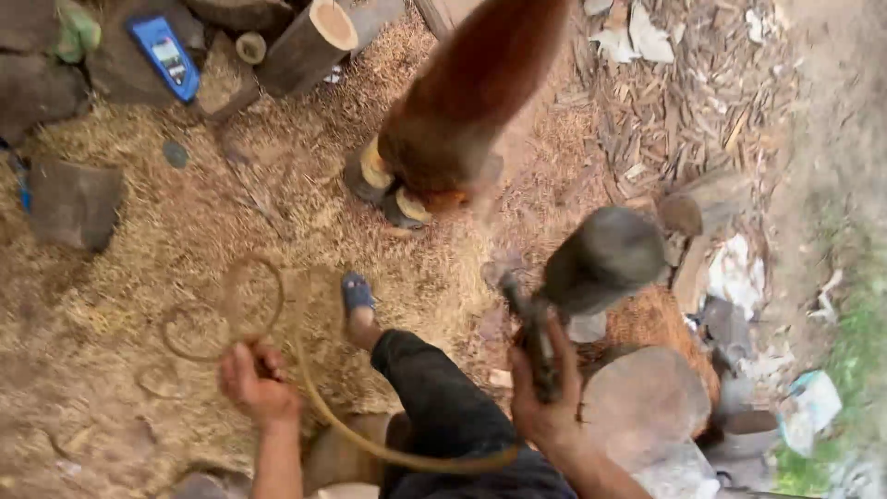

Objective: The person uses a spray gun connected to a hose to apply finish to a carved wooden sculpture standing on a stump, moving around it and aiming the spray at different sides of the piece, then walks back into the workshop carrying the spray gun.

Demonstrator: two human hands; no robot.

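A blue, flat, oblong packet with a pale label lies top left on the sawdust ground, beside cut logs. My right hand is raised, fingers wrapped tight round the handle of a dark mallet, its heavy head tilted up and right. My left hand reaches low, fingers closed on a thin cane strip that coils into loops on the ground and curves back across my dark-trousered leg. A blurred reddish-brown wooden post stands ahead.
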